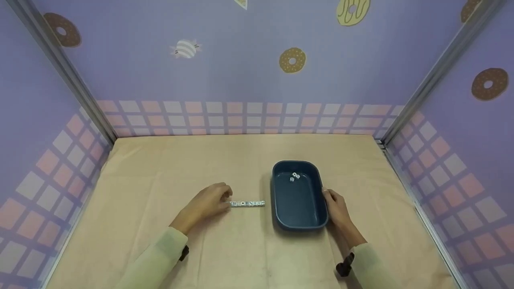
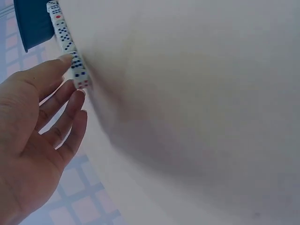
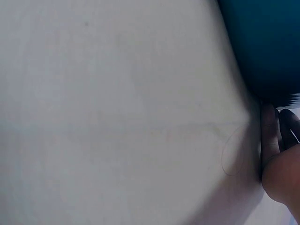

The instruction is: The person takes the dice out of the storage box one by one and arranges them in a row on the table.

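The left hand (image 1: pixel 209 199) is at the left end of the row of dice (image 1: pixel 248 204), its fingers loosely bent and its thumb touching the side of the row. Fingertips lie close by the end die (image 2: pixel 81 80), but whether that die is pinched or merely touched I cannot tell. The row runs in a straight line across the tabletop (image 1: pixel 225 253), its right end just beside the dish (image 1: pixel 301 204) without touching it. The right hand (image 1: pixel 338 206) is against the dish's right side; its fingers are partly hidden there, so I cannot tell whether it grips the wall or just rests on it. Inside the dish, towards its far end, lie three loose dice (image 1: pixel 292 179).

The step in hand looks like setting or squaring up the left end of the row while the right hand steadies the dish. The next move seems to call for light, even pressure from thumb and fingers, then a clean release, so that the end die is not dragged out of line. Pushing along the row could buckle it or slide it into the dish.
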Action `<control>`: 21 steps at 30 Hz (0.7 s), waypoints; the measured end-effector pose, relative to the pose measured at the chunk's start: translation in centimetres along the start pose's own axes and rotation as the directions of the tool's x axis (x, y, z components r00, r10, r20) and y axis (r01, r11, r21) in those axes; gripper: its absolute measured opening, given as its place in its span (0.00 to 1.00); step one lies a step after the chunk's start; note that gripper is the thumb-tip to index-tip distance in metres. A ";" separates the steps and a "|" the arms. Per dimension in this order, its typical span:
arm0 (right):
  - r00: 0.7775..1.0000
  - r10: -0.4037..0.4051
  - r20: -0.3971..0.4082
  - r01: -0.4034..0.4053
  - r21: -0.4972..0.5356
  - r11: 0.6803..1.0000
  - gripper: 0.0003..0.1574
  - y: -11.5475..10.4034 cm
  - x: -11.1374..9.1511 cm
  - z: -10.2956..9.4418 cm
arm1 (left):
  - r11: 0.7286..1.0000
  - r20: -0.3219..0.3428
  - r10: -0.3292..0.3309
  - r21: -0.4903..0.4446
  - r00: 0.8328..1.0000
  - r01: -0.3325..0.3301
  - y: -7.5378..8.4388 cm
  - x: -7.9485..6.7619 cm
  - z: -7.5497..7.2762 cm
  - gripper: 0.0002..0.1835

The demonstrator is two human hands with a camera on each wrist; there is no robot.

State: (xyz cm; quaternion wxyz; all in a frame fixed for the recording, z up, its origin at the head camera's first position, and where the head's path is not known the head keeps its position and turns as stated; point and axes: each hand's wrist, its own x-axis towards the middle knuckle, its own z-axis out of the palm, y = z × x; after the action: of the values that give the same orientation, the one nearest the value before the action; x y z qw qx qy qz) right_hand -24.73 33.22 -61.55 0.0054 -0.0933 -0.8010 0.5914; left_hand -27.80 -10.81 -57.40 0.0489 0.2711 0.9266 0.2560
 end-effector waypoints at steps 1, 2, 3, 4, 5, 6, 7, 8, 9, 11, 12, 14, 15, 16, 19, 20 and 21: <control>1.000 -0.002 0.001 0.002 0.000 1.000 0.35 0.0 0.0 0.0 | 1.000 -0.001 0.009 0.003 1.000 -0.009 0.4 0.4 -0.1 0.16; 1.000 -0.003 0.001 0.003 -0.001 1.000 0.35 0.0 0.0 -0.1 | 1.000 -0.003 0.019 0.003 1.000 -0.019 0.9 0.8 -0.3 0.17; 1.000 -0.002 0.000 0.002 0.002 1.000 0.36 0.1 0.0 -0.1 | 0.999 -0.008 0.034 0.004 0.999 -0.034 1.4 1.3 -0.4 0.19; 1.000 0.002 -0.001 -0.002 0.000 1.000 0.36 0.1 0.0 -0.1 | 0.999 -0.014 0.050 0.005 0.999 -0.050 1.9 1.9 -0.5 0.20; 1.000 0.006 -0.001 -0.006 0.003 1.000 0.37 0.2 0.0 -0.1 | 0.998 -0.019 0.065 0.002 0.998 -0.065 2.6 2.5 -0.6 0.21; 1.000 0.010 -0.003 -0.010 0.005 1.000 0.37 0.2 -0.1 -0.1 | 0.997 -0.028 0.083 0.004 0.996 -0.083 3.2 3.1 -0.6 0.22; 1.000 0.014 -0.004 -0.014 0.003 1.000 0.38 0.3 -0.1 -0.2 | 0.995 -0.036 0.100 0.001 0.994 -0.100 3.9 3.8 -0.6 0.23; 1.000 0.018 -0.007 -0.018 0.005 1.000 0.38 0.4 -0.1 -0.1 | 0.993 -0.047 0.117 -0.005 0.992 -0.117 4.5 4.5 -0.5 0.23; 1.000 0.021 -0.008 -0.021 0.006 1.000 0.38 0.4 -0.1 -0.1 | 0.991 -0.057 0.130 -0.011 0.990 -0.131 5.2 5.2 -0.5 0.24; 1.000 0.017 -0.006 -0.017 0.006 1.000 0.37 0.5 -0.1 -0.1 | 0.989 -0.069 0.143 -0.030 0.987 -0.146 6.5 6.6 -0.3 0.24; 1.000 0.023 -0.001 -0.023 0.008 1.000 0.37 0.4 -0.1 0.0 | 0.988 -0.074 0.147 -0.040 0.986 -0.151 7.0 7.3 -0.2 0.25; 1.000 0.026 0.009 -0.026 0.011 1.000 0.35 -0.8 -0.7 0.0 | 0.988 -0.071 0.141 -0.058 0.987 -0.145 7.8 8.7 0.2 0.25; 1.000 0.027 0.016 -0.027 0.012 1.000 0.34 -1.5 -1.0 0.1 | 0.988 -0.066 0.133 -0.068 0.989 -0.137 8.2 9.3 0.3 0.25; 0.999 0.026 0.021 -0.026 0.013 1.000 0.33 -2.1 -1.3 0.1 | 0.989 -0.062 0.123 -0.075 0.991 -0.127 8.6 9.9 0.5 0.25; 0.999 0.018 0.029 -0.019 0.013 1.000 0.31 -3.9 -2.2 0.0 | 0.990 -0.044 0.104 -0.091 0.994 -0.108 9.5 11.7 1.1 0.25; 0.999 0.014 0.030 -0.014 0.017 1.000 0.30 -3.9 -2.2 -0.1 | 0.990 -0.041 0.101 -0.095 0.994 -0.104 9.8 12.1 1.3 0.25; 0.999 0.007 0.034 -0.008 0.016 1.000 0.30 -3.8 -2.2 -0.1 | 0.989 -0.040 0.104 -0.102 0.994 -0.107 10.2 12.6 1.5 0.26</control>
State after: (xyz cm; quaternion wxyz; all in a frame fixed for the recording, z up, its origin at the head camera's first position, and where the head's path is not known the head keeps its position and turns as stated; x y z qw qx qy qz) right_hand -23.13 31.91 -57.70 -0.0098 -0.0862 -0.7957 0.5994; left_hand -33.27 3.84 -53.04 0.0334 0.3123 0.8972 0.3105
